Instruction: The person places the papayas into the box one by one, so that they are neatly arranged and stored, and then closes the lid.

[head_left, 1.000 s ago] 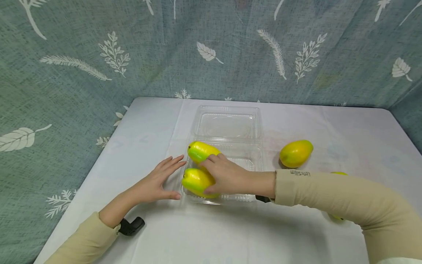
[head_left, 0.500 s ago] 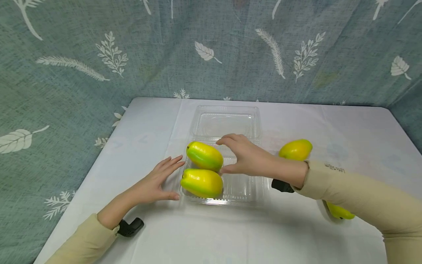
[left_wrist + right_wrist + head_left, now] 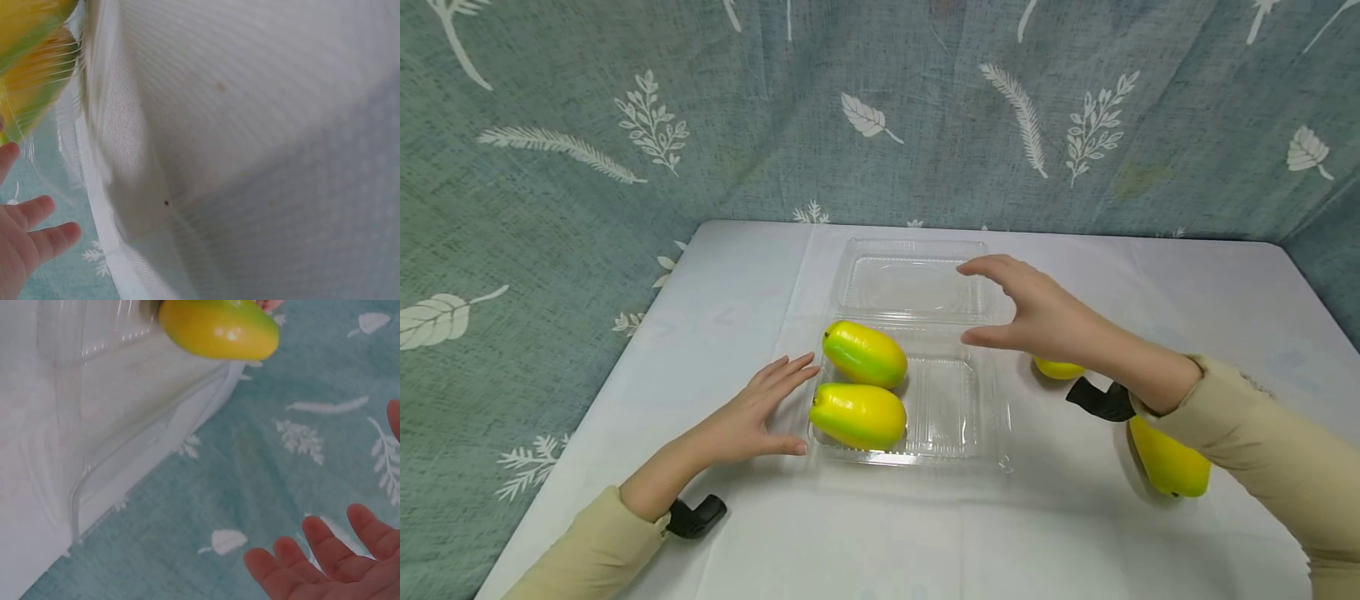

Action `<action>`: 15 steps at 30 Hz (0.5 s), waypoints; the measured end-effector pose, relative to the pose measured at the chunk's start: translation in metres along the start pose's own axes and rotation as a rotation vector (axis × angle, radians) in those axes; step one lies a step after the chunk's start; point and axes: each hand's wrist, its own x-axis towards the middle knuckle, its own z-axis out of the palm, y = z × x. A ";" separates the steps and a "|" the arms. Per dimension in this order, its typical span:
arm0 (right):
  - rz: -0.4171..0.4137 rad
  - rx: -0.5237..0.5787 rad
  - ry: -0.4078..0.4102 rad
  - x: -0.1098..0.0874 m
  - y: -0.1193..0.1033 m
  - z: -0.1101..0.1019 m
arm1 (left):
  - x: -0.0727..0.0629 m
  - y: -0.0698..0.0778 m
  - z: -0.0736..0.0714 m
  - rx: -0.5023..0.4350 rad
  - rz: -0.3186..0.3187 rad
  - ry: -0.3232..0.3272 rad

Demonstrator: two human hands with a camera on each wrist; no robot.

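Far yellow fruit [image 3: 1057, 371] mostly behind right wrist [image 3: 1123, 357], sleeves [image 3: 1243, 442] partly beyond head view's edges

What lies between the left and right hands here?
Two mangoes in the clear hinged container, then its bare right half, as the head view shows.

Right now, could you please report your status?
Left hand, right hand: both open, holding nothing. Two yellow fruits in clear container, left side. Right arm partly hides two others.

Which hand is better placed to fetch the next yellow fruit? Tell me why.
Probably the right hand: it holds nothing and is nearer the two fruits outside the container; the left hand is at the container's opposite side.
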 end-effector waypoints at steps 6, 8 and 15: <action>0.082 0.041 0.035 -0.011 0.010 -0.016 | 0.000 0.000 0.000 0.001 0.010 0.003; 0.103 0.066 0.062 -0.015 0.015 -0.022 | 0.000 -0.001 0.000 0.002 0.012 0.003; 0.177 0.108 0.129 -0.033 0.036 -0.038 | 0.000 0.000 0.001 0.002 0.006 0.003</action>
